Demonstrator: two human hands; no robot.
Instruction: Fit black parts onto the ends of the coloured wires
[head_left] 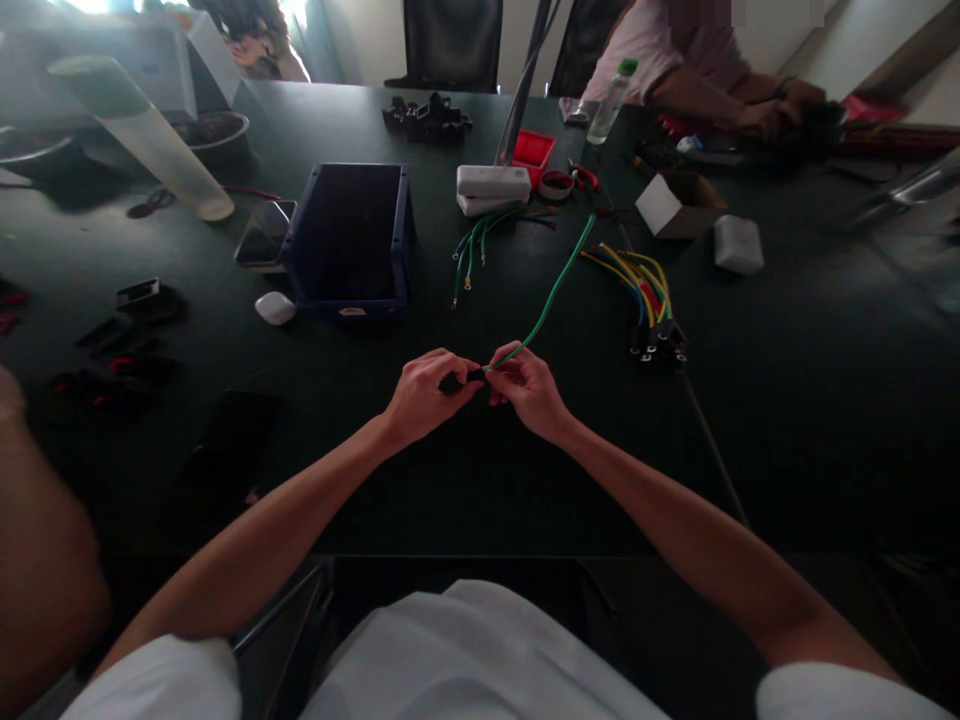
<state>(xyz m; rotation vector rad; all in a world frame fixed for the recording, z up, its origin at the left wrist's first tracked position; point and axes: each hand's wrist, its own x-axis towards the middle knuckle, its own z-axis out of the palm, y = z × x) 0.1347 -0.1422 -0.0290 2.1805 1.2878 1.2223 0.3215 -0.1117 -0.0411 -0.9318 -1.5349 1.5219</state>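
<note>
My left hand (pixel 433 392) is closed on a small black piece (pixel 454 381), mostly hidden by the fingers; its kind is too dark to make out. Between the fingertips of my right hand (pixel 529 388) is the end of a green wire (pixel 553 294). That wire rises away from me and curves right across the table. Both hands meet fingertip to fingertip, where the wire's end touches or nearly touches the black piece. To the right lies a bundle of yellow, blue and red wires (pixel 651 285) with ring terminals. Shorter green wires (pixel 472 245) with terminals lie beyond my hands.
A dark blue bin (pixel 346 240) stands left of centre, beside a white rounded object (pixel 275 308). Farther off are a white power strip (pixel 493 187), a red tray (pixel 534 152), a bottle (pixel 611 103) and a small open box (pixel 679 204). Black parts lie left. Other people sit around the table.
</note>
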